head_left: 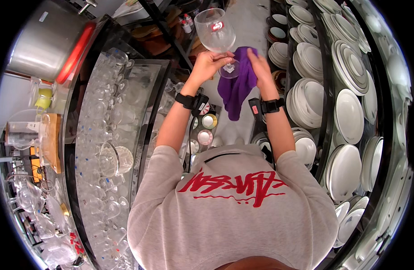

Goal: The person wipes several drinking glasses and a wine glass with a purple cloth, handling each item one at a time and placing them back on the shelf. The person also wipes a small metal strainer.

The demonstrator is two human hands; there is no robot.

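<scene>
A large clear stemmed glass (212, 33) with a round bowl is held up in front of me, tilted a little. It bears a red sticker on the bowl and a small white label at its foot (229, 72). My left hand (210, 64) pinches the stem just below the bowl. A purple cloth (239, 89) hangs from my right hand (260, 65), which grips it by its upper part close to the glass foot. The cloth lies partly behind the foot; whether it touches the glass I cannot tell.
Shelves of clear glassware (105, 152) run along my left. Stacked white plates (348, 175) and bowls (306, 101) fill shelves on my right. A steel pot (45, 40) stands at upper left. Round-topped items (205, 136) sit low near my body. Spray cans (186, 26) stand ahead.
</scene>
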